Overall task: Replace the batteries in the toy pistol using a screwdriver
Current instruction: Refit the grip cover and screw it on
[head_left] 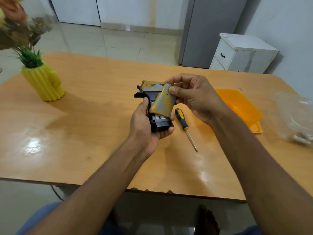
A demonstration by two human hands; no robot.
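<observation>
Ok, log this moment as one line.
left hand: holds toy pistol | right hand: holds grip cover | screwdriver: on table

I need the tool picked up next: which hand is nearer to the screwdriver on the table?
Left, narrowly. The left hand, gripping the toy pistol, has fingertips just left of the screwdriver handle. The right hand pinches the grip cover above and behind it.

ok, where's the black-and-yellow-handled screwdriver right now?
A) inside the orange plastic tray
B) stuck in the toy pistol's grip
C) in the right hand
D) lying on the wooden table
D: the black-and-yellow-handled screwdriver lies flat on the wooden table, untouched, between the two hands; the right hand pinches the yellow-and-grey camouflage grip cover and the left hand holds the toy pistol.
</observation>
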